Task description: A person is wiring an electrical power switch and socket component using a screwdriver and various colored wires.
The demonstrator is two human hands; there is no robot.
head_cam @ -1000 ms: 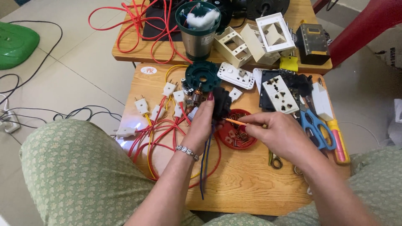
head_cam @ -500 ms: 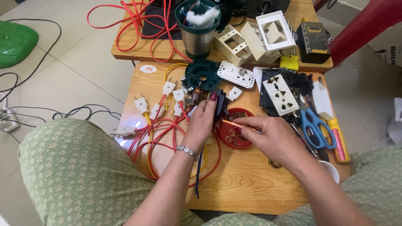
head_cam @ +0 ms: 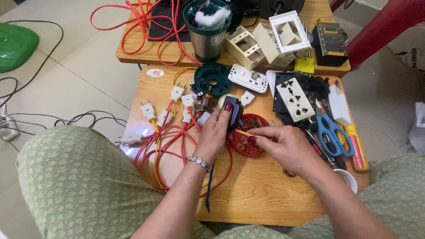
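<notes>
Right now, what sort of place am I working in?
Probably an informal home electrical repair spot on a tiled floor: low wooden tables carry white plugs on red wires, socket plates and blue-handled scissors.

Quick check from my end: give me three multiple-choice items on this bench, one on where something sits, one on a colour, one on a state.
1. Where is the red dish?
A. under both hands
B. on the floor
C. on the far table

2. What colour are the scissors' handles?
A. green
B. blue
C. white

3. What is the left hand doing?
A. lying flat on the table
B. gripping a black part
C. holding the scissors

Answers: 1 A, the dish shows between and below the hands; 2 B, the loops right of the right hand are blue; 3 B, its fingers close round the black part above the dish.
</notes>
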